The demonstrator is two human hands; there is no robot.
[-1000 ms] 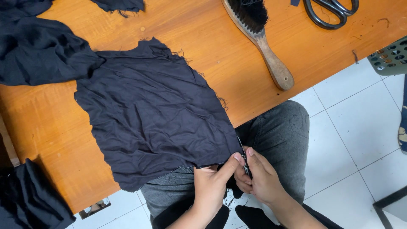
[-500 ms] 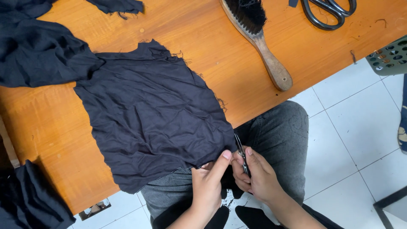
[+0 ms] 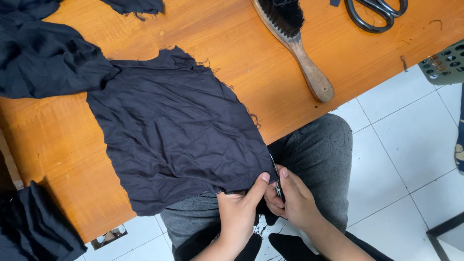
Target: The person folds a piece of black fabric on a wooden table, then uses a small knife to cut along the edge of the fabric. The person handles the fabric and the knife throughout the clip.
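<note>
Cloth [image 3: 174, 130] on table [image 3: 241, 43], brush [image 3: 295, 43] and scissors [image 3: 374, 12] to its right

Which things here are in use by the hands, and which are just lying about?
In use:
left hand
right hand
dark cloth piece
small cutting tool, kind unclear

Lying about:
wooden brush
black scissors
other dark cloth
green basket

An orange wooden table [image 3: 270, 96] carries a dark cloth [image 3: 174, 135], a wooden brush [image 3: 295, 43], black scissors [image 3: 374, 14] and more dark fabric [image 3: 43, 58]

A sewing workshop: worktable [image 3: 338, 43] with shears [image 3: 374, 14], cloth scraps [image 3: 43, 58]
</note>
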